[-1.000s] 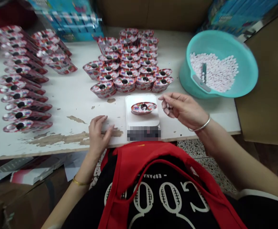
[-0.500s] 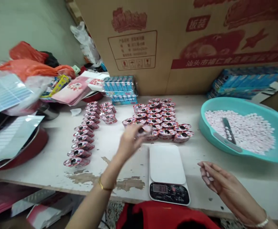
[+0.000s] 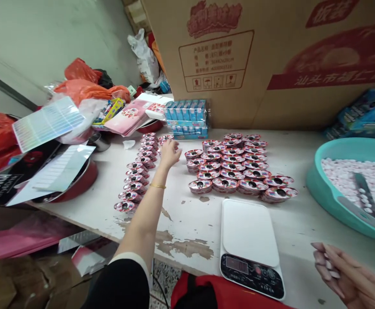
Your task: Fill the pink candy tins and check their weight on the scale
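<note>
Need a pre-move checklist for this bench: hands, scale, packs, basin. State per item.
1. Right hand holding white pieces: ok, several show between the fingers.
2. Left hand gripping a pack: cannot tell; it is over the far packs near the blue boxes, contact hidden.
3. Scale away from both hands: ok.
4. Scale reading legible: not ok, digits on the display too faint.
5. Middle packs standing, holes up: ok.
6. Basin stocked with pieces: ok, a dark tool lies in it.
</note>
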Demonstrator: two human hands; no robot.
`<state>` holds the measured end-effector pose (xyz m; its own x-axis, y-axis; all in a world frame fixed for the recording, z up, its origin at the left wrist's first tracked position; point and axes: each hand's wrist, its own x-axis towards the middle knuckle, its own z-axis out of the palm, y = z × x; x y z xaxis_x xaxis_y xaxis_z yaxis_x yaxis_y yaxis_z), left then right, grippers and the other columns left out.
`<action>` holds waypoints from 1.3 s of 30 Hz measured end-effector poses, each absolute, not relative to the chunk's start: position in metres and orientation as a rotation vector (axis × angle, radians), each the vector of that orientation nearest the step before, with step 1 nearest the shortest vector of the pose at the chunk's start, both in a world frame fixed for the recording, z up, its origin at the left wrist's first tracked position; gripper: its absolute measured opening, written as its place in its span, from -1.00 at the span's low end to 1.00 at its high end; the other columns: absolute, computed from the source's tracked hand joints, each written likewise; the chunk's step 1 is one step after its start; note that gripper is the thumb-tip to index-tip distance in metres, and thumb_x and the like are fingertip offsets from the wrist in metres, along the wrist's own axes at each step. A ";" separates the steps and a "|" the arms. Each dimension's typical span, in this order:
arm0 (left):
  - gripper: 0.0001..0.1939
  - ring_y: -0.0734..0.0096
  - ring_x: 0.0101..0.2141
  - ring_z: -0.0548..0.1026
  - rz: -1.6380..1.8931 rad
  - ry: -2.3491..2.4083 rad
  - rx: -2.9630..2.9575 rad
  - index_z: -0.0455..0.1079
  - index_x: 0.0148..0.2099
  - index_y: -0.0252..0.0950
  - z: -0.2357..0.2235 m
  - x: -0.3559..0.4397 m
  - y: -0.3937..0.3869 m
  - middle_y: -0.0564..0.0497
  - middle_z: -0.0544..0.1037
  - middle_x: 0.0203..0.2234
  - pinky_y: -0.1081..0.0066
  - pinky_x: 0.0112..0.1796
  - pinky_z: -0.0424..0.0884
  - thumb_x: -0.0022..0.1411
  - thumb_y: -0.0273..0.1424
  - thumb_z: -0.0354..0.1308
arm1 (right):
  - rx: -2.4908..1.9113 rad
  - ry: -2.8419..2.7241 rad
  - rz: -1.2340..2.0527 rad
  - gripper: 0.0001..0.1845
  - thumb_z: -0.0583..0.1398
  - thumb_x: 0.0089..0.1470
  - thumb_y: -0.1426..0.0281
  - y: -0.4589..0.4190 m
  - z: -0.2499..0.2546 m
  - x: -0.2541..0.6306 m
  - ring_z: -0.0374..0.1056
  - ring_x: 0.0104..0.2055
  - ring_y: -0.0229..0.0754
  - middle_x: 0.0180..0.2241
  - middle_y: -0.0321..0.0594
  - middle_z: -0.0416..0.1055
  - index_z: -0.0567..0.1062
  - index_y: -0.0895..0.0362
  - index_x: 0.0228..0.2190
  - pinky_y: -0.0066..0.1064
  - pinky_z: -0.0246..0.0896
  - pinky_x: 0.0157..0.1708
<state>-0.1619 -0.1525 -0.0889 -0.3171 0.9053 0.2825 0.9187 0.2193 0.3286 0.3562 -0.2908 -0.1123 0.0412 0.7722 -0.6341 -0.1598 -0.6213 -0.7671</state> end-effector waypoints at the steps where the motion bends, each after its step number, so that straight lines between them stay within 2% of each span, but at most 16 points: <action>1: -0.70 0.00 0.05 0.30 -0.644 -2.448 -1.736 0.43 -0.09 -0.25 -0.087 -0.169 -0.161 -0.18 0.41 -0.04 0.07 0.06 0.20 0.15 -0.24 0.15 | -1.612 -0.594 1.685 -0.71 0.38 -0.17 0.21 -0.289 -0.108 0.352 0.52 -0.11 -0.08 -0.22 -0.20 0.55 0.59 0.00 -0.32 -0.60 0.47 -0.22; 3: -0.72 -0.12 0.08 0.25 -0.480 -2.462 -1.626 0.44 -0.18 -0.25 -0.085 -0.179 -0.178 -0.21 0.38 -0.02 -0.01 0.05 0.15 0.08 -0.21 0.22 | -1.607 -0.490 1.728 -0.66 0.43 -0.28 0.28 -0.286 -0.095 0.339 0.51 -0.12 -0.13 -0.20 -0.20 0.54 0.59 0.05 -0.35 -0.62 0.47 -0.23; 7: -0.83 -0.07 0.06 0.27 -0.256 -2.373 -1.678 0.45 -0.26 -0.26 -0.084 -0.179 -0.206 -0.22 0.39 -0.01 0.02 0.02 0.17 0.16 -0.28 0.16 | -1.516 -0.570 1.894 -0.53 0.48 -0.32 0.27 -0.289 -0.070 0.312 0.49 -0.15 -0.18 -0.20 -0.16 0.54 0.59 0.13 -0.29 -0.59 0.47 -0.21; 10: -0.82 0.00 0.02 0.31 -0.436 -2.281 -1.724 0.41 -0.29 -0.28 -0.070 -0.158 -0.221 -0.21 0.40 -0.05 0.05 -0.01 0.21 0.22 -0.27 0.11 | -1.439 -0.650 1.965 -0.53 0.49 -0.29 0.32 -0.293 -0.061 0.304 0.49 -0.20 -0.22 -0.25 -0.16 0.55 0.58 0.16 -0.26 -0.61 0.44 -0.21; 13: -0.78 0.21 -0.15 0.38 -0.811 -2.102 -1.825 0.35 -0.30 -0.26 -0.048 -0.114 -0.236 -0.06 0.41 -0.25 0.22 -0.11 0.30 0.20 -0.20 0.17 | -1.380 -0.626 1.968 -0.60 0.48 -0.26 0.36 -0.294 -0.063 0.310 0.50 -0.26 -0.27 -0.30 -0.18 0.55 0.57 0.18 -0.31 -0.57 0.41 -0.17; 17: -0.68 0.44 -0.37 0.35 -0.974 -2.032 -2.278 0.29 -0.17 -0.24 -0.033 -0.017 -0.263 0.06 0.42 -0.34 0.38 -0.31 0.29 0.14 -0.18 0.26 | -1.343 -0.646 1.977 -0.64 0.45 -0.19 0.35 -0.298 -0.070 0.326 0.49 -0.32 -0.31 -0.38 -0.19 0.55 0.55 0.19 -0.31 -0.54 0.39 -0.22; 20: -0.67 0.44 -0.37 0.38 -0.912 -1.936 -2.602 0.26 -0.10 -0.24 -0.048 0.053 -0.281 0.04 0.47 -0.33 0.40 -0.33 0.27 0.17 -0.23 0.25 | -1.352 -0.701 1.948 -0.64 0.44 -0.16 0.33 -0.305 -0.072 0.335 0.49 -0.31 -0.29 -0.38 -0.19 0.56 0.55 0.18 -0.28 -0.48 0.38 -0.21; 23: -0.69 0.35 -0.27 0.44 -0.758 -1.808 -2.744 0.27 -0.06 -0.26 -0.071 0.088 -0.287 -0.03 0.51 -0.26 0.33 -0.24 0.28 0.23 -0.25 0.19 | -1.358 -0.753 1.932 -0.59 0.44 -0.19 0.31 -0.311 -0.071 0.342 0.49 -0.30 -0.28 -0.36 -0.16 0.58 0.54 0.18 -0.26 -0.46 0.36 -0.19; 28: -0.40 0.17 0.02 0.42 -0.819 -1.719 -2.737 0.17 0.19 -0.28 -0.081 0.075 -0.292 -0.16 0.46 0.03 0.22 -0.02 0.27 0.21 -0.15 0.21 | -1.371 -0.914 1.914 -0.58 0.44 -0.17 0.26 -0.310 -0.064 0.345 0.48 -0.37 -0.29 -0.41 -0.17 0.56 0.54 0.20 -0.27 -0.46 0.36 -0.28; 31: -0.53 0.20 0.02 0.41 -0.932 -1.856 -2.560 0.28 0.10 -0.25 -0.085 0.047 -0.305 -0.12 0.48 -0.01 0.23 0.01 0.28 0.24 -0.13 0.16 | -1.345 -1.006 1.904 -0.62 0.43 -0.16 0.25 -0.305 -0.058 0.342 0.42 -0.46 -0.33 -0.47 -0.20 0.53 0.54 0.21 -0.32 -0.49 0.32 -0.42; 34: -0.68 0.25 -0.07 0.46 -0.944 -2.107 -2.364 0.34 -0.02 -0.26 -0.103 0.016 -0.330 -0.09 0.51 -0.14 0.26 -0.05 0.33 0.28 -0.18 0.09 | -1.333 -1.048 1.890 -0.62 0.44 -0.19 0.29 -0.300 -0.055 0.337 0.39 -0.47 -0.35 -0.47 -0.22 0.52 0.54 0.21 -0.32 -0.50 0.30 -0.44; 36: -0.69 0.23 -0.08 0.46 -0.906 -2.252 -2.269 0.35 -0.02 -0.26 -0.121 0.002 -0.351 -0.10 0.51 -0.15 0.25 -0.05 0.34 0.28 -0.20 0.07 | -1.344 -1.103 1.907 -0.60 0.44 -0.20 0.30 -0.297 -0.051 0.334 0.41 -0.44 -0.33 -0.44 -0.20 0.53 0.54 0.20 -0.30 -0.48 0.33 -0.40; 39: -0.61 0.16 -0.02 0.42 -0.836 -2.406 -2.148 0.30 0.09 -0.29 -0.147 -0.006 -0.381 -0.16 0.48 -0.08 0.18 0.01 0.30 0.27 -0.23 0.05 | -1.338 -1.262 1.886 -0.63 0.42 -0.16 0.29 -0.289 -0.039 0.327 0.44 -0.41 -0.28 -0.44 -0.18 0.53 0.54 0.21 -0.29 -0.44 0.34 -0.39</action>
